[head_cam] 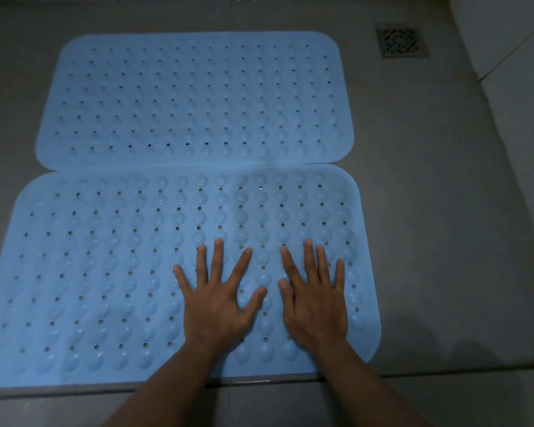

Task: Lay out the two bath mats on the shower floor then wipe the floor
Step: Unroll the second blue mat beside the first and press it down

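- Both mats are down: near mat point(121, 272) and far mat point(195, 97), long sides touching, running left-right.
- Left hand point(219, 303) and right hand point(313, 303) lie flat, fingers spread, on its right half.
- Bare floor point(429, 211) is closest to the right hand, so wiping probably starts there.

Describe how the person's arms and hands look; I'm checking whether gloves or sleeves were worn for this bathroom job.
Both the left hand and the right hand are bare: no gloves, rings, watch or wristbands visible. The fingers are uncovered, with short nails. Both forearms are bare to the frame's bottom edge, so no sleeve shows. The dim light hides finer detail.
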`<state>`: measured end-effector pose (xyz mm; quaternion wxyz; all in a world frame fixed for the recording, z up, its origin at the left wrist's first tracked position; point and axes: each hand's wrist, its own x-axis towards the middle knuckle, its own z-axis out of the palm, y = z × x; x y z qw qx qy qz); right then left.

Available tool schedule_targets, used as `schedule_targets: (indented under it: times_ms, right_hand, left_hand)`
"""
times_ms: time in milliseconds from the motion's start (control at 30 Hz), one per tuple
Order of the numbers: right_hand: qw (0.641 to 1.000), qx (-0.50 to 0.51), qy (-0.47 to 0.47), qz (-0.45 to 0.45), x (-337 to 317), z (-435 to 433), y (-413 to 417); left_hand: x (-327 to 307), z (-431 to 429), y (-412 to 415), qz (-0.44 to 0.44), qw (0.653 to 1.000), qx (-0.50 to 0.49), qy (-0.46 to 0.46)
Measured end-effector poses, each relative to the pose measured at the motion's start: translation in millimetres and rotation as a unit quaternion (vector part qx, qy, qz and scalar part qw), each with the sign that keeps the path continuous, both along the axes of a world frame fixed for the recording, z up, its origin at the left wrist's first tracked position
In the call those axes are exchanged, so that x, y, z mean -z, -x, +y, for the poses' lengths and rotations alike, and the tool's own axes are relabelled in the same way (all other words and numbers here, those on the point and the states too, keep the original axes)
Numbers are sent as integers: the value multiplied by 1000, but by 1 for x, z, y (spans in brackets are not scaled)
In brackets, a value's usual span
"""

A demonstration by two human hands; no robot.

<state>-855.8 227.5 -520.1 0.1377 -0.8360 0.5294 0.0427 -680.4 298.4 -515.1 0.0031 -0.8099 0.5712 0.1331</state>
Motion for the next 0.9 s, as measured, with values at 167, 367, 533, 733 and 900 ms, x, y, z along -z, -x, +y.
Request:
schedule_targets:
  times_ms: [167,367,533,733,900]
  right_hand:
    - [1000,4,7,0,2,2,0]
    - [1000,8,0,-6,-1,1,-1]
    - [998,8,-64,-5,-21,-11,-1]
    - [997,25,-79,2,-66,-44,-12]
    - [999,16,-36,-29,-114,-62,-25]
  left_hand:
    - [1,2,0,-4,1000,-3,-5]
    - [7,3,-1,1,1000,-7,1]
    - [-2,-1,-6,39,999,-10,-27]
    - [-44,-17,-17,49,997,2,-61]
    - [-88,-50,-32,52,999,18,-2]
